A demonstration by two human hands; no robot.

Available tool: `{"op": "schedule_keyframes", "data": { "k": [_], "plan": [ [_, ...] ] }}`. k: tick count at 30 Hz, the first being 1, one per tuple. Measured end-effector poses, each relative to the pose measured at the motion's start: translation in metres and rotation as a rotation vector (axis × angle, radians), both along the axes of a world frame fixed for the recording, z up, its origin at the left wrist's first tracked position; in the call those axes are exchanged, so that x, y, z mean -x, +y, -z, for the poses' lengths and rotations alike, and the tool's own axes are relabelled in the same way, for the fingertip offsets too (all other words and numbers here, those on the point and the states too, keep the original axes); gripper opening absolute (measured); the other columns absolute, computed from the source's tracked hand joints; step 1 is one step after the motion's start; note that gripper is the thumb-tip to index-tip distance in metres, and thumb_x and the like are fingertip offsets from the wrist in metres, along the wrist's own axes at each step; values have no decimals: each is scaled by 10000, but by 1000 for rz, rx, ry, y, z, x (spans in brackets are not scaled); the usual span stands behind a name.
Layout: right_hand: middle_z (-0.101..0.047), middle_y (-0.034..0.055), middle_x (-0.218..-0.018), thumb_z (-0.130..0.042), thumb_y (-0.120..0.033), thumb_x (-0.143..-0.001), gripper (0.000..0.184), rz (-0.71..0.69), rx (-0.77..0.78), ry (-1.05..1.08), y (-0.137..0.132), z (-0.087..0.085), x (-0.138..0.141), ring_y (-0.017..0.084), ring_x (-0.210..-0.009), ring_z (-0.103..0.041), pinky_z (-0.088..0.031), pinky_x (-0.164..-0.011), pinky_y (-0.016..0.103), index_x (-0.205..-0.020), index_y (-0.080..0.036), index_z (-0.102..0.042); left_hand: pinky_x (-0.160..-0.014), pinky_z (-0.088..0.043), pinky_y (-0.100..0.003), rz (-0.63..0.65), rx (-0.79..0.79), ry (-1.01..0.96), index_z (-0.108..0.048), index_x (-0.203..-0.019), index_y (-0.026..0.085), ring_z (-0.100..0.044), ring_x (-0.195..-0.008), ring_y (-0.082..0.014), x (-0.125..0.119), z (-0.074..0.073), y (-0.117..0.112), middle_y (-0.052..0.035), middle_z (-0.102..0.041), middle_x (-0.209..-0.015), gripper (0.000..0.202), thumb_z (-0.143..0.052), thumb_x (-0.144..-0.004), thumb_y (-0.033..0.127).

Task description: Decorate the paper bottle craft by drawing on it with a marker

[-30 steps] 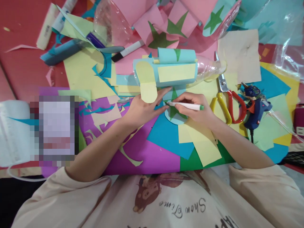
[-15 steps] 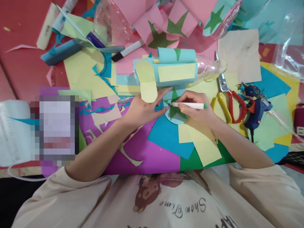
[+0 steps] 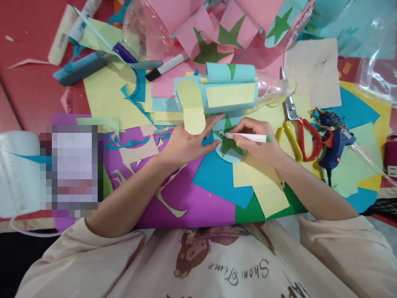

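My right hand (image 3: 259,142) is closed on a white marker with a green cap (image 3: 248,137), its tip resting on a green star (image 3: 229,145) drawn on a light blue paper piece (image 3: 228,156). My left hand (image 3: 186,142) lies with fingers stretched flat, pressing on the left edge of that blue piece. Just behind both hands stands a plastic bottle wrapped in light blue and yellow paper (image 3: 223,93), with a yellow paper flap (image 3: 192,107) hanging over my left fingers.
Red-and-yellow scissors (image 3: 294,128) and a blue glue gun (image 3: 333,138) lie right of my right hand. Coloured paper sheets and scraps cover the red table (image 3: 27,89). A black-capped marker (image 3: 166,66), a clear bottle (image 3: 142,29) and pink sheets with green stars (image 3: 211,37) lie farther back.
The marker tip has shifted slightly to the right along the green star. My left hand has stayed in place.
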State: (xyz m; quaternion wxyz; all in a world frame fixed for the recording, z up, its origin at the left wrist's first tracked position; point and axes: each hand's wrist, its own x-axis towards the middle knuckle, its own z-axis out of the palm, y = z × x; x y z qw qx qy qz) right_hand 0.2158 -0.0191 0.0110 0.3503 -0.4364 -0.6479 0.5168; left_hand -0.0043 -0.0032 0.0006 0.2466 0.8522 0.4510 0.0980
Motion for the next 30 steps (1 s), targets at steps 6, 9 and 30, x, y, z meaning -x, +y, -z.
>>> {"op": "schedule_keyframes", "data": {
  "k": [6,9,30],
  "plan": [
    [-615,-11,-675,-641,-252,-850,136,6,-4,-6,1,1,0,71,-578,-476,-332,-504,217,-771,-141,-635,-677,-417,-269,5,2,-7,-435,-1446,178,-534,-743,-156,0,-1,0,-31,-601,-852,589,-461,-901,401],
    [-618,-8,-680,-644,-267,-848,142,3,16,-10,1,1,0,77,-585,-481,-334,-507,221,-775,-146,-635,-689,-419,-273,5,6,-10,-438,-1444,174,-536,-741,-156,0,-1,0,-29,-597,-844,590,-473,-897,393],
    [-595,-5,-669,-641,-280,-843,158,37,26,-40,1,0,0,89,-590,-465,-340,-515,233,-746,-157,-624,-675,-413,-254,-3,31,-3,-431,-1447,193,-541,-754,-155,0,-3,0,-30,-620,-867,591,-467,-896,403]
  ]
}}
